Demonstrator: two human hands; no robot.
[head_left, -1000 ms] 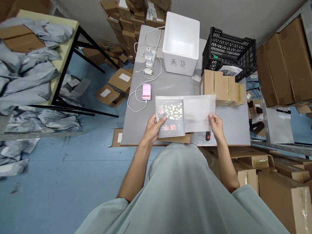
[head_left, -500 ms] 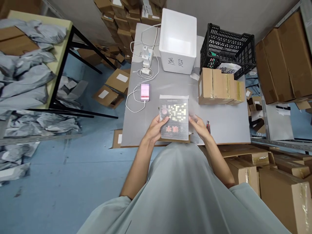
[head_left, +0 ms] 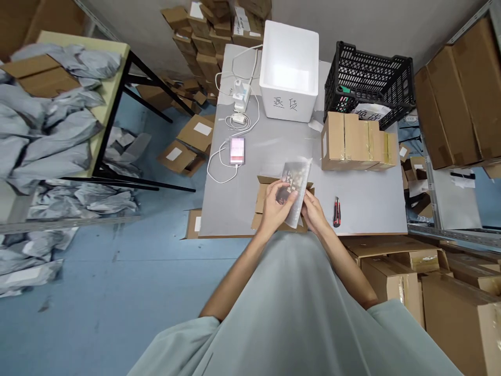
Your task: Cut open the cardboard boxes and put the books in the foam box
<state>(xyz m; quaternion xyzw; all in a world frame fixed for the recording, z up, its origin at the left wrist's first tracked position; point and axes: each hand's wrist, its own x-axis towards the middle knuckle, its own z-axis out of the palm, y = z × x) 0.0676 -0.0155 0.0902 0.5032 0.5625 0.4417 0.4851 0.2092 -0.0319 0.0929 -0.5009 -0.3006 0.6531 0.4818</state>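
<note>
A flat bubble-wrapped packet [head_left: 297,180] with a dark printed cover and pale blocks on it is tilted between my hands, above the table's front edge. My left hand [head_left: 274,208] grips it from the left, thumb and fingers lying over the printed face. On the other side, my right hand [head_left: 313,211] has its fingers closed at the packet's right edge; some fingertips are hidden behind it. Beneath lies an open cardboard box [head_left: 260,201], flaps spread, mostly covered by the packet and my hands. A red and black box cutter [head_left: 337,212] rests right of my right hand.
On the grey table [head_left: 230,209] are a phone [head_left: 237,150] on a white cable, a power strip [head_left: 241,96], a white foam box [head_left: 288,104], a black crate [head_left: 371,73] and a row of cardboard boxes [head_left: 352,141]. Grey parcels [head_left: 58,125] fill a side table at left.
The packet has turned from facing me flat to a tilted, edge-on angle, uncovering the open box below. Both hands have moved closer together, the left one further over the packet's face.
</note>
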